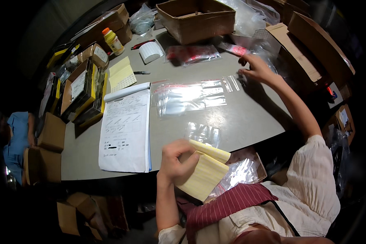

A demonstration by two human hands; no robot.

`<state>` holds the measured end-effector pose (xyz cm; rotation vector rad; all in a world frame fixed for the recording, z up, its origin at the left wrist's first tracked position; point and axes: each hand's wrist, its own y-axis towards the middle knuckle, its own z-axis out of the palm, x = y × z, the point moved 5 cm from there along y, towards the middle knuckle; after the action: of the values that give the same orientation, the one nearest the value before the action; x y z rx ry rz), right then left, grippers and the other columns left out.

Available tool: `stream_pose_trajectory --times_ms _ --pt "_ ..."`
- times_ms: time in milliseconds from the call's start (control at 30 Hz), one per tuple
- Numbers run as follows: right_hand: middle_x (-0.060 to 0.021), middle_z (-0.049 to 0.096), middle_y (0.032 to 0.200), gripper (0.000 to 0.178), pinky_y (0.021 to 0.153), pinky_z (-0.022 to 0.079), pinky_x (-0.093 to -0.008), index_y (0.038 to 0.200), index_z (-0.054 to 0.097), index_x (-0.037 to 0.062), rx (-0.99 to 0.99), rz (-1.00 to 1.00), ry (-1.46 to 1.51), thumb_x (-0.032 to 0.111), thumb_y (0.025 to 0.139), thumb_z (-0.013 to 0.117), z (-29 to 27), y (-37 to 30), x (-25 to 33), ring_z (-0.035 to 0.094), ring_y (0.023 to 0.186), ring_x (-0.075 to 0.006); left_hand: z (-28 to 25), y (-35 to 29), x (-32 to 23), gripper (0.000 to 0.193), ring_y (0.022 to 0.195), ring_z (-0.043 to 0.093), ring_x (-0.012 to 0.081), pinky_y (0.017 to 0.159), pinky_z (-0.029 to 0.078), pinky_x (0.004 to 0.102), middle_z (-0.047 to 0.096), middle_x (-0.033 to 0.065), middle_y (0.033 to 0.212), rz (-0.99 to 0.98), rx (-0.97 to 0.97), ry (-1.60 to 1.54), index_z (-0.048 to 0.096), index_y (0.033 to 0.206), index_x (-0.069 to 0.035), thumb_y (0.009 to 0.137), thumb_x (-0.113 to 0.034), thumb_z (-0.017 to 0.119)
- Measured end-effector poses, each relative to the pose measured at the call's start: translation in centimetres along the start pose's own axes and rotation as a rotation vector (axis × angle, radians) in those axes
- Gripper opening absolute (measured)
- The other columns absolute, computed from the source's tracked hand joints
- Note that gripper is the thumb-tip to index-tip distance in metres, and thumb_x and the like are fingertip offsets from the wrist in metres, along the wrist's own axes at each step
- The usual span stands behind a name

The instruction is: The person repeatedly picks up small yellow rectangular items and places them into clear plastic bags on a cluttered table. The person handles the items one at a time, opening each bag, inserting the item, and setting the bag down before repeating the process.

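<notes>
My left hand (178, 159) is closed on folded yellow sheets (205, 173) with faint rows across them, at the table's near edge. Reaching over the far right of the table, my right hand (256, 70) has its fingers apart, and I see nothing held in it. Beside it are narrow clear strips (232, 83) and a flat plastic packet with a red patch (234, 49). A fanned stack of clear zip bags (181, 99) lies mid-table, with smaller clear bags (214, 92) at its right. Another clear bag (203, 133) lies just beyond the yellow sheets.
A written notepad (124, 134) lies at the left, near a yellow label sheet (122, 75) and a pen (142, 72). Farther back are a white roll (150, 53), an orange-capped bottle (113, 41) and a cardboard box (197, 24). An open box (252, 162) of clear bags sits by my lap.
</notes>
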<state>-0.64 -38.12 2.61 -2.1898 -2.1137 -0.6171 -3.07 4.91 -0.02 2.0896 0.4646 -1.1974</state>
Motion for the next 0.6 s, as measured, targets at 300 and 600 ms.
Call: stream_pose_trajectory --times_ms 300,600 --pt "-0.0128 0.06 0.114 0.046 0.079 0.054 -0.0373 0.129 0.055 0.0017 0.571 -0.466 0.581 -0.001 0.084 0.065 2.3 -5.7 20.5 0.065 0.091 -0.0228 0.3 0.5 -0.6 0.015 0.086 0.063 0.035 0.083 0.05 0.0425 0.065 0.0147 0.08 0.156 0.039 0.082 0.065 0.077 0.0 0.076 -0.011 0.075" --pt "-0.0206 0.055 0.117 0.04 0.076 0.057 -0.0501 0.129 0.053 0.0034 0.528 -0.643 0.168 0.009 0.091 0.063 5.1 -6.8 25.0 0.068 0.098 -0.0406 0.2 0.3 -0.4 0.018 0.084 0.061 0.0352 0.084 0.05 0.0426 0.062 0.0155 0.078 0.034 0.069 0.079 0.064 0.077 0.0 0.079 -0.014 0.075"
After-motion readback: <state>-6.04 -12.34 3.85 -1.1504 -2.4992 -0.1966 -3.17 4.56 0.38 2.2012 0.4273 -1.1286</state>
